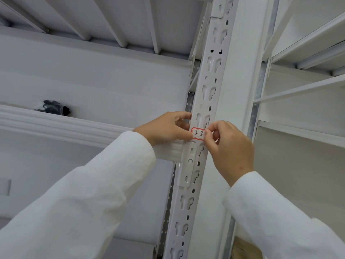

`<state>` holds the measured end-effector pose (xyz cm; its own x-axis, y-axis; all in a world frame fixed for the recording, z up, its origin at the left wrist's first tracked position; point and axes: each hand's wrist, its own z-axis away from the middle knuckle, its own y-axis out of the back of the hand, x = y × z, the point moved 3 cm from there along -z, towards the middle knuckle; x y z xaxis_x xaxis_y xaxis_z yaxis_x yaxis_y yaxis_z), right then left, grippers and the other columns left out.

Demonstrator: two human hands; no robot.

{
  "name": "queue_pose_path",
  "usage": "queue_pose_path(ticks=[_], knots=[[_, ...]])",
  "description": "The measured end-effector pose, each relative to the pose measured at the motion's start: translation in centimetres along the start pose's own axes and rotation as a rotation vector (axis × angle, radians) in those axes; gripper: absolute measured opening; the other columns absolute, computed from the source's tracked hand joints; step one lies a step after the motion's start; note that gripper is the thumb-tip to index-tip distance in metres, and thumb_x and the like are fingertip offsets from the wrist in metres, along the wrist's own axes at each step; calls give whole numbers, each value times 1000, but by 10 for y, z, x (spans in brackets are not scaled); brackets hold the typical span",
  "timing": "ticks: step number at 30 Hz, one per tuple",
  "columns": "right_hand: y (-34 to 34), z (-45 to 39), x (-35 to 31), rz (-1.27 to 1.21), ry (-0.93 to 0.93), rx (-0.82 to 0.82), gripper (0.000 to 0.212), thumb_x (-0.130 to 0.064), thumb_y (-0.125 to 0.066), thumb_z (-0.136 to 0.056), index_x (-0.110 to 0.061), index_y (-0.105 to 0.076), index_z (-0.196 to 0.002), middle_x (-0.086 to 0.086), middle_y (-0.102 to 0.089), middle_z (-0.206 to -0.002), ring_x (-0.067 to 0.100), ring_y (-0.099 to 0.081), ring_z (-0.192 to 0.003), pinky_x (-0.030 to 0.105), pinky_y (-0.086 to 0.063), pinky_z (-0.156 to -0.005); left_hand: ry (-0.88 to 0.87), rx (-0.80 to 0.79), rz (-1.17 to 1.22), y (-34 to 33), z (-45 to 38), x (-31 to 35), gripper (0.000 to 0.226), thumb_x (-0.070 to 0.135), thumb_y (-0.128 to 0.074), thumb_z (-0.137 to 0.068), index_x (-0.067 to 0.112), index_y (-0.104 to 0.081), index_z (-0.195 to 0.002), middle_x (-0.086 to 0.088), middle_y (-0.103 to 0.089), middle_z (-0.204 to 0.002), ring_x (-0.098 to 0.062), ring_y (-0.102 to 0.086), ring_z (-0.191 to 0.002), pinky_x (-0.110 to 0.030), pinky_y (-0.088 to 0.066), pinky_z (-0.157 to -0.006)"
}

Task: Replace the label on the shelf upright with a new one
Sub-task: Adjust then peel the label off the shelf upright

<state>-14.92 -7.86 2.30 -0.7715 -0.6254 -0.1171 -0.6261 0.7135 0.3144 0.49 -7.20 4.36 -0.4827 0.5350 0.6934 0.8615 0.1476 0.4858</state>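
A white slotted shelf upright [207, 86] runs from top to bottom through the middle of the view. On it, at hand height, sits a small white label [198, 134] with a red border and handwritten "3-3". My left hand [168, 128] holds the upright's left edge, its thumb at the label's left end. My right hand [230, 146] pinches the label's right end with thumb and forefinger, covering that end. Both arms wear white sleeves.
A white shelf beam [56, 124] runs left from the upright, with a dark bundle [53, 107] lying on the shelf behind it. Ribbed shelf undersides [112, 25] hang overhead. More white shelving [302, 90] stands to the right.
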Motion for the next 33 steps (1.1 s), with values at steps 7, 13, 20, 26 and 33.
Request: queue_pose_path(ticks=[7,13,20,26,33], knots=[[0,1,1,-9,80,45,10,-24,-54,-90,-16,-59,-85,-9,-49,-76,14,-46,-59,14,-24,-47,5,-12,11,0,1,1,51,1,-62,-79,20,-54,-125,5,-70,-88,-5,-64,-71,-21,-50,-82],[4,4,6,-9,133,74,8,-29,-64,-85,-20,-64,-83,-10,-48,-73,14,-50,-50,11,-20,-44,21,3,-9,1,0,0,51,4,-64,-78,20,-53,-125,7,-69,-87,-7,-63,-73,-25,-48,-89],[2,2,3,-52,30,46,10,-29,-58,-87,-24,-63,-80,-12,-53,-74,16,-55,-57,16,-30,-49,15,6,-13,0,-1,-1,53,4,-65,-77,20,-53,-126,6,-71,-89,-9,-64,-75,-32,-49,-93],[-1,-1,-2,97,84,-45,18,-30,-45,-93,-17,-58,-90,-1,-61,-84,27,-56,-64,27,-32,-48,10,1,-6,0,0,-1,52,4,-65,-77,20,-54,-125,6,-71,-89,-9,-64,-74,-33,-49,-93],[-3,-5,-3,147,96,-115,21,-30,-39,-94,-13,-52,-95,3,-58,-91,30,-51,-63,32,-34,-56,2,1,21,0,0,0,51,2,-64,-77,19,-55,-124,8,-70,-86,-7,-65,-74,-27,-51,-87]])
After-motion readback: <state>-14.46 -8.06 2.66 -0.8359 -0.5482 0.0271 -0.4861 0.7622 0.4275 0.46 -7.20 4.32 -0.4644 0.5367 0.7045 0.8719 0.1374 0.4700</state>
